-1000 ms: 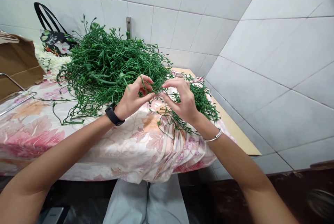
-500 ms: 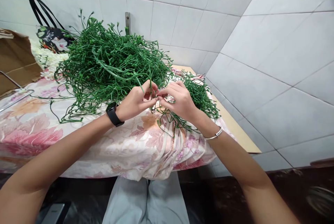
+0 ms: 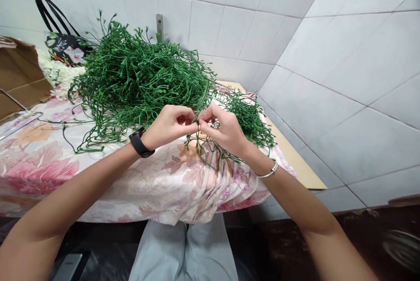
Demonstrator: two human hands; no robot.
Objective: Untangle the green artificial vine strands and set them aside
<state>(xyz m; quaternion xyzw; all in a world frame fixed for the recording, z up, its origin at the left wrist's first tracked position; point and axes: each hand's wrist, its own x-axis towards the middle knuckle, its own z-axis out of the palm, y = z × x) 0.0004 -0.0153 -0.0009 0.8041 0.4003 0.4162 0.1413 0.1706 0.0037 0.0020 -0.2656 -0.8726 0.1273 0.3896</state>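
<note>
Both hands meet just in front of a large heap of green artificial flower stems [image 3: 141,75]. My left hand [image 3: 170,126], with a black band on its wrist, is closed in a pinch on a green artificial stem [image 3: 206,94]. Fingertips of my right hand [image 3: 223,129] pinch the same stem right beside the left ones, and its upper length looks smeared by motion. The exact spot they grip is mostly hidden by the fingers. A smaller pile of green stems [image 3: 249,119] lies behind and right of my right hand, on the floral cloth [image 3: 131,185].
A brown paper bag [image 3: 21,75] and a bent metal wire frame [image 3: 22,126] stand at the left. Behind them are white artificial flowers [image 3: 65,75] and a black floral bag [image 3: 65,49]. Tiled wall [image 3: 249,32] bounds the back and right; a phone [image 3: 68,268] lies below.
The stem's long part has swung from the left, across the heap, to upright near my fingers. My left fingers have curled in more, and both hands stay together at the same spot.
</note>
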